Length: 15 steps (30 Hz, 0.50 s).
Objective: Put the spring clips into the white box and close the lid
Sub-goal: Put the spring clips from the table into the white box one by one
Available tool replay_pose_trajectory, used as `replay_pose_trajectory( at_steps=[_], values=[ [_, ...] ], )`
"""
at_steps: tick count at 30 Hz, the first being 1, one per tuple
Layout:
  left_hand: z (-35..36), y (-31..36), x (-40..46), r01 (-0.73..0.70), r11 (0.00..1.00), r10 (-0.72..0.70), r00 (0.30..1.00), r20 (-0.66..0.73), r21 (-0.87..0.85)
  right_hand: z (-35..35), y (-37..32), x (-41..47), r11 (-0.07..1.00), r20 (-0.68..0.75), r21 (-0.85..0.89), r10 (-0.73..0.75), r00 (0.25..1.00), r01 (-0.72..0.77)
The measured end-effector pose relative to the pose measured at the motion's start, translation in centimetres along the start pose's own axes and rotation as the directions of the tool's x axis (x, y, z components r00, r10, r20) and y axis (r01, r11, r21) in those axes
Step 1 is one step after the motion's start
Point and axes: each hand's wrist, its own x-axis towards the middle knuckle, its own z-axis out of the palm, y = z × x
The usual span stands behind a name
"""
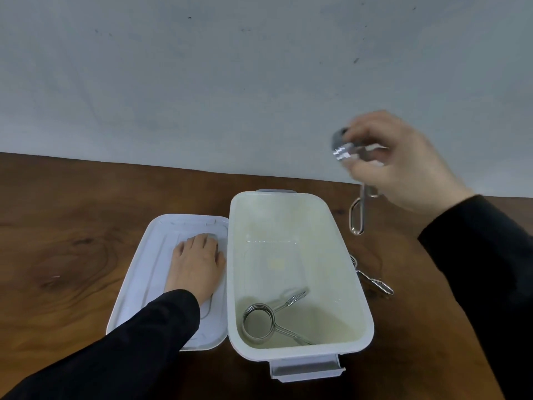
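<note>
The white box (357, 287) stands open on the wooden table, with one metal spring clip (259, 320) lying in its near end. Its lid (138, 284) lies flat on the table to the left, touching the box. My left hand (197, 265) rests palm down on the lid, fingers together. My right hand (403, 160) is raised above the table, right of the box's far end, gripping a second spring clip (357, 215) whose handles hang down. A third spring clip (375, 281) lies on the table against the box's right side.
A grey wall (259, 67) rises right behind the table's far edge. The dark wooden table (57, 241) stretches to the left of the lid. A latch (305, 369) sticks out from the box's near end.
</note>
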Motion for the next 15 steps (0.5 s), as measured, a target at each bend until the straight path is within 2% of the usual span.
replay_pose_trajectory(
  at_steps=[1, 3, 6, 10, 15],
  values=[
    [-0.1, 0.0, 0.0, -0.002, 1.000, 0.002, 1.000, 0.000, -0.005, 0.9, -1.3, 0.4, 0.996, 0.117, -0.001, -0.092, 0.989, 0.092],
    [-0.2, 0.0, -0.1, -0.008, 1.000, 0.008, 1.000, 0.004, -0.014, 3.6, -2.7, 0.9, 0.972, 0.337, -0.050, -0.202, 0.920, 0.232],
    [-0.3, 0.0, -0.1, -0.018, 1.000, 0.018, 1.000, -0.006, -0.024, 8.4, -1.6, 0.9, 0.952, 0.563, -0.094, -0.189, 0.805, 0.290],
    [-0.2, -0.1, -0.1, -0.022, 0.999, 0.021, 0.999, -0.028, -0.034, 13.5, 1.7, -0.2, 0.926, 0.718, -0.209, -0.073, 0.692, 0.316],
    [0.0, -0.1, -0.1, -0.023, 0.998, 0.021, 0.999, -0.040, -0.052, 17.9, 3.5, -0.7, 0.839, 0.825, -0.303, -0.006, 0.565, 0.452]
  ],
)
